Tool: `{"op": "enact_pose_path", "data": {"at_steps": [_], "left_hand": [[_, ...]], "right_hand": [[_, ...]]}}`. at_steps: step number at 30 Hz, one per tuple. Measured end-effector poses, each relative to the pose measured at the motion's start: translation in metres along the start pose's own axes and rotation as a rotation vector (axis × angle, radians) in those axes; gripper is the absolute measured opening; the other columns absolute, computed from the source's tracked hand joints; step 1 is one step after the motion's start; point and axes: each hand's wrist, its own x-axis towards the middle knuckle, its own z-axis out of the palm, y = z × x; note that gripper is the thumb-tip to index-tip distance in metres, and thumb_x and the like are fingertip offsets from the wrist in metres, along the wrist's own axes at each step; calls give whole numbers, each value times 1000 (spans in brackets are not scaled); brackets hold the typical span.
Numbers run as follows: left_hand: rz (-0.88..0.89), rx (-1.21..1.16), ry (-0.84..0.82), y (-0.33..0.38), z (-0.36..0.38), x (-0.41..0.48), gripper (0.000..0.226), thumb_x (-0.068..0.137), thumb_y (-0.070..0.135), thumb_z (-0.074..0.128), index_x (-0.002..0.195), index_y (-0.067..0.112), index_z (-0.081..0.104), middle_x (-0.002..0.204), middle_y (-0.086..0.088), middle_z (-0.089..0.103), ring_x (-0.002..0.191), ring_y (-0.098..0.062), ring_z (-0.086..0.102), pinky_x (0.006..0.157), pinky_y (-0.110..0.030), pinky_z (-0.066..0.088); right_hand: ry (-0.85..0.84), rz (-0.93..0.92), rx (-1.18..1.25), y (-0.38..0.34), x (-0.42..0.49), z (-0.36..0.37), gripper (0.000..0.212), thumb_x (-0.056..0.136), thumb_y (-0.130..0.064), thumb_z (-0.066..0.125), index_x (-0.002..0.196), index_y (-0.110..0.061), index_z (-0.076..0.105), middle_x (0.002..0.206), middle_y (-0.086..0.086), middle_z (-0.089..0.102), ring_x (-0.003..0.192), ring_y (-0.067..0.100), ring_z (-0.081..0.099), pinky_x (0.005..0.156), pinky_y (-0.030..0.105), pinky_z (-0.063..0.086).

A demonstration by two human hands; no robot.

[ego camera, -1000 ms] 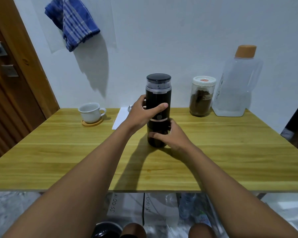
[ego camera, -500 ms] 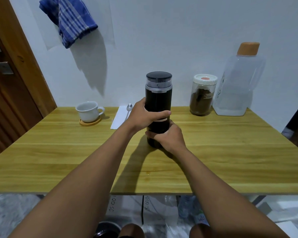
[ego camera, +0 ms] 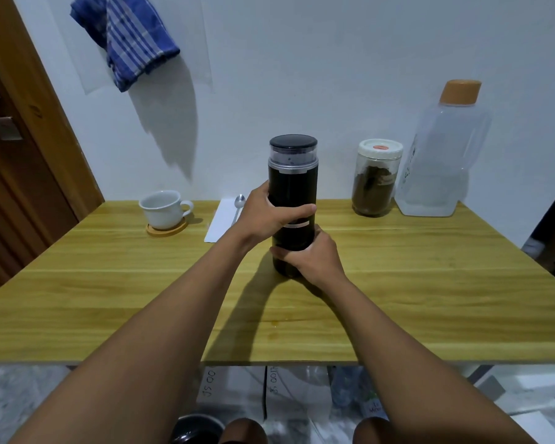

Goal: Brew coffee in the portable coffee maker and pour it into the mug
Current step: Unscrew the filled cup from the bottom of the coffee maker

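The black coffee maker [ego camera: 291, 200] stands upright near the middle of the wooden desk [ego camera: 109, 283], its dark lid on top of a clear upper section. The left hand [ego camera: 269, 216] is wrapped around its middle, thumb laid across the front just above a pale band. The right hand [ego camera: 311, 254] grips the lower part, close to the base. To the left, a white mug [ego camera: 164, 208] sits on a round wooden coaster [ego camera: 167, 228]; whether it holds anything cannot be told. Between mug and coffee maker, a spoon [ego camera: 238, 205] lies on a white napkin [ego camera: 221, 221]. To the right, a clear jar [ego camera: 376, 177] with a white lid is partly filled with brown coffee, and beside it stands a clear jug [ego camera: 442, 155] with an orange cap, its contents unclear. Compared with half a second ago, both hands keep the same grip and the coffee maker has not shifted on the desk.
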Motion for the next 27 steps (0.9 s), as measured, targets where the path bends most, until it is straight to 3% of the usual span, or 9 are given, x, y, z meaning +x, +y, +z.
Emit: {"op": "enact_pose_path", "data": {"at_steps": [5, 10, 13, 17, 23, 27], "left_hand": [[-9, -61, 77, -1, 2, 0, 55, 71, 32, 89, 119, 21, 65, 103, 10, 74, 87, 4, 70, 64, -9, 53], [-3, -162, 133, 5, -3, 4, 50, 70, 35, 89, 114, 23, 68, 101, 7, 76, 94, -8, 72, 74, -21, 58], [5, -206, 144, 15, -7, 7, 50, 68, 35, 89, 111, 22, 69, 98, 8, 77, 91, -7, 73, 69, -16, 56], [-4, -296, 158, 22, -10, 7, 51, 66, 35, 88, 111, 18, 69, 93, 9, 78, 87, -7, 74, 69, -22, 57], [-14, -367, 236, 26, -16, 4, 54, 65, 34, 89, 112, 16, 68, 100, 3, 77, 97, -16, 73, 92, -42, 59], [2, -387, 255, 29, -19, -1, 47, 67, 33, 89, 106, 20, 67, 95, 8, 77, 96, -13, 74, 91, -42, 59]], "right_hand": [[-1, -27, -17, -2, 2, -2, 65, 53, -47, 90, 106, -35, 54, 95, -17, 66, 88, 2, 63, 72, 26, 55], [-24, -12, 39, -2, 5, -4, 69, 50, -45, 90, 110, -36, 57, 100, -13, 68, 96, 13, 66, 73, 39, 62], [-29, 9, 100, -5, 6, -3, 66, 49, -41, 91, 107, -38, 59, 100, -13, 69, 97, 18, 67, 74, 44, 61], [7, -58, 35, -14, 5, -7, 62, 52, -46, 89, 106, -34, 61, 97, -15, 70, 91, 1, 66, 76, 29, 59], [-4, -78, 1, -22, -5, -13, 61, 55, -45, 88, 108, -32, 60, 99, -18, 68, 88, -10, 62, 69, 9, 47], [-1, -67, 10, -24, -10, -15, 61, 54, -45, 87, 107, -33, 60, 99, -18, 68, 86, -11, 62, 67, 7, 45]]}}
